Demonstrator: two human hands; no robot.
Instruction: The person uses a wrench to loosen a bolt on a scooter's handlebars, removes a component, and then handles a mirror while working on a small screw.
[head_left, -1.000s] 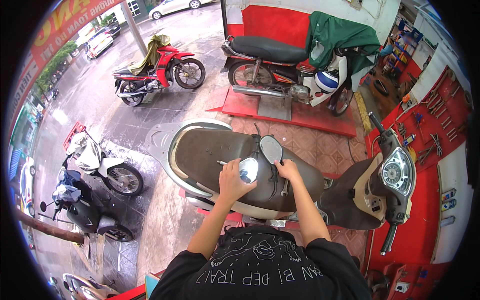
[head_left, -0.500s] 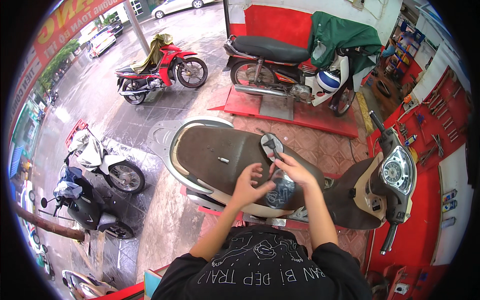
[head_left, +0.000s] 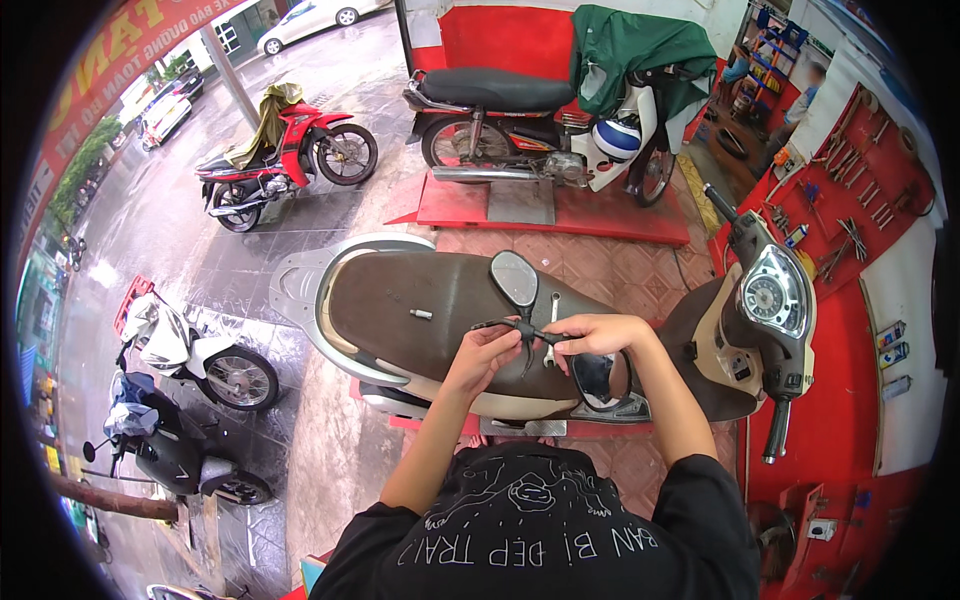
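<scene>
A rear-view mirror point(head_left: 602, 382) with a black stem hangs under my right hand point(head_left: 600, 335), whose fingers are closed on the stem. My left hand point(head_left: 487, 358) pinches the dark stem parts just left of it; exactly which piece it grips is partly hidden. A second mirror point(head_left: 514, 279) lies glass up on the far side of the brown scooter seat point(head_left: 390, 290), its stem pointing toward my hands. Between the hands a silver wrench point(head_left: 555, 303) rests on the seat, partly covered. A small metal cylinder point(head_left: 421, 314) sits further left on the seat.
The scooter's handlebar and gauge point(head_left: 773, 290) stand at the right. Tools hang on a red board point(head_left: 860, 190). Beyond is a motorbike point(head_left: 500, 95) on a red ramp point(head_left: 450, 205). More motorbikes point(head_left: 275, 160) are parked left. A person point(head_left: 800, 105) stands at the far right.
My hands have come together on the mirror's stem; my left hand was apart with fingers spread. The held mirror has turned below my right hand, and the wrench now shows. The view has shifted.
</scene>
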